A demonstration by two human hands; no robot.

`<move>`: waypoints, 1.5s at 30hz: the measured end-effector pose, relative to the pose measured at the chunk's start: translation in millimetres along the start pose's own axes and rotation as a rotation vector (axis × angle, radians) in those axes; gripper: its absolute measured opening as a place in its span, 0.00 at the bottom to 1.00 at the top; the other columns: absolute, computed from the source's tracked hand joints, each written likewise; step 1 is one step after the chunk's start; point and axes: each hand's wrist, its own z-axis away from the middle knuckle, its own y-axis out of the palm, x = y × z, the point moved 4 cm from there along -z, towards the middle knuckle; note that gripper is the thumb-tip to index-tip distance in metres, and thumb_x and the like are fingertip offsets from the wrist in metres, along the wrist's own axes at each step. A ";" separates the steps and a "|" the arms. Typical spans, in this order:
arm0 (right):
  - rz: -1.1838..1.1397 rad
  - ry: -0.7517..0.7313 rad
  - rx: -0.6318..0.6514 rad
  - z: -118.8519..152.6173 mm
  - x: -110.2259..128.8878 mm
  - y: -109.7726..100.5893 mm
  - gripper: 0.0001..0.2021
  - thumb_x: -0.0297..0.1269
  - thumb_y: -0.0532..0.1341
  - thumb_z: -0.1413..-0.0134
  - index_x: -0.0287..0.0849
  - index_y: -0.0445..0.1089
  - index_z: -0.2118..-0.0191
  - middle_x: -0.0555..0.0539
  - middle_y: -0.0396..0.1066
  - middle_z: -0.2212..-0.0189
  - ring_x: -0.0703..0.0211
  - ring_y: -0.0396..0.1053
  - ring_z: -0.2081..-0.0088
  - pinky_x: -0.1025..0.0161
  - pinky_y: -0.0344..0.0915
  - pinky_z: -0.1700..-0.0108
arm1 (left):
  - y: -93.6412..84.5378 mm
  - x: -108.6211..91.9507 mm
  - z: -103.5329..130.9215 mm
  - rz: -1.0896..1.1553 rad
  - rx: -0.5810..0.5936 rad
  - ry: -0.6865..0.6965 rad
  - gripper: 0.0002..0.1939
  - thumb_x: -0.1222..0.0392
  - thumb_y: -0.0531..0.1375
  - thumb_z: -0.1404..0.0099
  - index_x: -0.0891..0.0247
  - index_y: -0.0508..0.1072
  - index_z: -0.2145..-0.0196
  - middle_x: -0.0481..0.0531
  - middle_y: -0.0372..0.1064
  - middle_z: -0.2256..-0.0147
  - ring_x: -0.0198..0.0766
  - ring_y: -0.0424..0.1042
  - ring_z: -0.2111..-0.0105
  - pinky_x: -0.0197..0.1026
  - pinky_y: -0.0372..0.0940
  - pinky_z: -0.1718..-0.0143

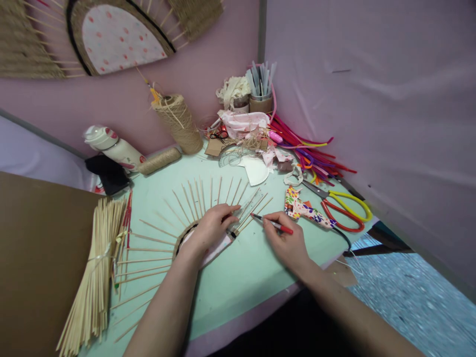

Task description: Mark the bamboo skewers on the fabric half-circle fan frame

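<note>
Half-round fan of thin pale wooden sticks around a pink-spotted white cloth centre [217,253] lay on the mint-green counter [238,292], partly beneath my left grip [214,225]; I couldn't tell whether its fingers pinched the clear plastic ruler [251,207] just beside them. I had my right grip [284,243] clasped around a slim red-and-grey pen [279,226], tip near the fan's rightmost sticks. Farther back, a brown-banded jar [261,104] held upright translucent sticks [260,82]; cream fabric strips [233,89] spilled from the jar beside it [241,105].
</note>
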 end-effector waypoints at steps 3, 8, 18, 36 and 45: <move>-0.005 0.002 -0.002 -0.2 0.7 -0.7 0.07 0.38 0.58 0.43 0.42 0.69 0.68 0.51 0.71 0.76 0.63 0.68 0.74 0.67 0.64 0.70 | -0.3 -0.3 0.1 -0.003 -0.001 0.005 0.15 0.62 0.60 0.37 0.61 0.75 0.52 0.53 0.74 0.65 0.39 0.70 0.64 0.41 0.64 0.58; -0.009 0.007 0.001 -0.6 -0.9 -0.4 0.07 0.39 0.58 0.43 0.42 0.69 0.68 0.51 0.71 0.76 0.62 0.69 0.73 0.66 0.64 0.69 | -0.2 -1.6 0.8 -0.003 0.005 0.004 0.16 0.61 0.59 0.36 0.62 0.75 0.51 0.53 0.74 0.64 0.39 0.70 0.63 0.42 0.64 0.56; -0.006 0.022 -0.043 0.7 -3.1 -1.5 0.06 0.39 0.58 0.43 0.43 0.69 0.67 0.50 0.72 0.75 0.61 0.69 0.72 0.65 0.64 0.68 | -1.5 -3.6 0.4 -0.025 0.018 0.003 0.16 0.62 0.59 0.36 0.63 0.75 0.51 0.54 0.74 0.65 0.39 0.70 0.63 0.42 0.64 0.57; 0.008 0.044 -0.047 0.3 -6.1 -1.1 0.07 0.39 0.58 0.43 0.43 0.68 0.68 0.51 0.71 0.76 0.61 0.68 0.73 0.65 0.63 0.69 | -0.9 -1.9 0.3 -0.016 0.014 0.013 0.15 0.61 0.59 0.36 0.62 0.75 0.51 0.54 0.73 0.65 0.39 0.70 0.64 0.41 0.63 0.58; 0.006 0.036 -0.039 -0.1 -7.2 -0.7 0.07 0.39 0.59 0.43 0.43 0.69 0.67 0.50 0.72 0.74 0.60 0.69 0.72 0.65 0.63 0.67 | -0.7 -1.9 0.4 -0.015 0.025 0.009 0.16 0.60 0.59 0.36 0.62 0.74 0.51 0.53 0.73 0.65 0.39 0.70 0.64 0.40 0.63 0.59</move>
